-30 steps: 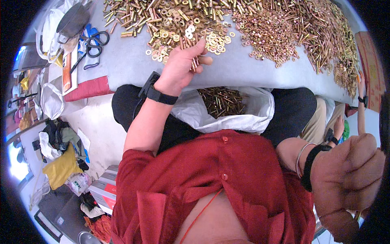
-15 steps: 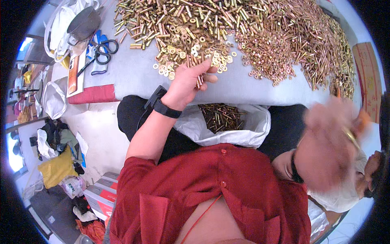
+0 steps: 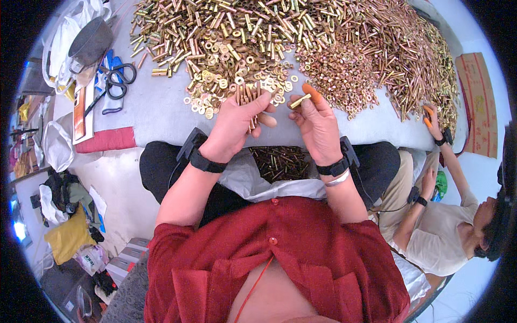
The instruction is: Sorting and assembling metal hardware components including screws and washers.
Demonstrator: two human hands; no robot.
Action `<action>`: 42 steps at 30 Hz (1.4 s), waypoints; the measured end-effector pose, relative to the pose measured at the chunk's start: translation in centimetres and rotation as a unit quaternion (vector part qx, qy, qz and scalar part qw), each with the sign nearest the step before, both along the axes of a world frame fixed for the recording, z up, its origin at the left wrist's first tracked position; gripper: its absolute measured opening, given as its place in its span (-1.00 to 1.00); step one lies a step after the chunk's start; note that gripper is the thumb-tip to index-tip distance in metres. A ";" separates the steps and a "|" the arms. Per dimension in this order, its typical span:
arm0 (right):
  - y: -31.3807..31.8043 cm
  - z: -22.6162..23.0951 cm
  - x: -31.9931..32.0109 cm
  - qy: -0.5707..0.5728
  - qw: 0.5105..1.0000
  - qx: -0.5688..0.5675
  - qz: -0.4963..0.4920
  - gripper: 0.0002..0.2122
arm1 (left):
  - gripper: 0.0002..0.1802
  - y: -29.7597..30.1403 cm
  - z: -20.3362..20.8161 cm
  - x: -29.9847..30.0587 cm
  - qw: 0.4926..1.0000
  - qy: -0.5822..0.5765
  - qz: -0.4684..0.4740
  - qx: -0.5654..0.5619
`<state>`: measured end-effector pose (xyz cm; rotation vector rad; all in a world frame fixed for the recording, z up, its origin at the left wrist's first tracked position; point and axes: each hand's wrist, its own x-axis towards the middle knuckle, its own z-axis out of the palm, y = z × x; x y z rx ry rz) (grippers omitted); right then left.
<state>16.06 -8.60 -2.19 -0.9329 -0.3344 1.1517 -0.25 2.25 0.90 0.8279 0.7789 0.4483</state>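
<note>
My left hand [image 3: 234, 124] is closed around a bundle of thin copper-coloured metal rods [image 3: 245, 95] that stick out above and below the fingers. Between the thumb and fingers of my right hand [image 3: 319, 126] is a short gold-coloured metal sleeve [image 3: 300, 101]; an orange cover is on one fingertip. Both hands are close together over the table's near edge. Just beyond them lie a heap of flat gold washers [image 3: 221, 70] and, to the right, a heap of small nuts [image 3: 342, 72]. Longer sleeves [image 3: 237, 27] are piled behind the washers.
A white sack [image 3: 237, 175] holding dark metal rods [image 3: 280, 164] is open at my lap. More rods [image 3: 414, 70] are heaped at the right, where a co-worker's hand [image 3: 432, 121] reaches. Scissors [image 3: 116, 78], a phone [image 3: 79, 118] and a dark pan [image 3: 91, 43] are at the left.
My right hand has come from the far right to beside my left hand, with the sleeve in its fingers. The left hand still grips the rods. The co-worker now shows fully.
</note>
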 end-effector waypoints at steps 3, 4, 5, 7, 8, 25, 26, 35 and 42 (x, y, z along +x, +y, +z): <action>0.1 -0.1 -0.4 0.004 0.999 -0.006 -0.034 -0.68 | -0.78 -0.6 0.2 0.1 1.000 0.019 -0.011 0.016; 0.2 0.2 -0.5 0.005 0.999 -0.007 -0.040 -0.68 | -0.76 -0.7 0.2 0.2 0.999 0.024 -0.011 0.018; 0.3 0.3 -0.6 0.006 0.999 -0.009 -0.046 -0.68 | -0.74 -0.8 0.0 0.2 0.999 0.029 -0.012 0.020; 0.3 0.3 -0.6 0.005 0.999 -0.010 -0.042 -0.68 | -0.73 -0.9 -0.3 0.2 0.999 0.036 -0.017 0.027; 0.2 0.2 -0.6 0.005 0.999 -0.010 -0.041 -0.67 | -0.73 -0.9 -0.5 0.3 0.999 0.039 -0.020 0.032; -0.2 0.6 -1.7 -0.377 0.918 -0.125 0.017 -0.78 | -0.74 -2.1 -0.6 1.1 0.998 0.014 -0.065 0.011; 0.1 0.7 -1.8 -0.437 0.894 -0.102 0.011 -0.78 | -0.73 -2.1 -0.7 0.9 0.998 0.013 -0.069 0.001; 1.6 0.8 4.4 -0.725 0.674 -0.107 -0.093 -0.89 | -0.74 -0.4 -0.4 0.6 0.998 -0.015 -0.030 -0.046; 5.9 0.4 3.8 -0.875 0.471 -0.105 -0.018 -0.87 | -0.69 -0.2 -0.6 0.7 0.999 -0.032 -0.018 -0.021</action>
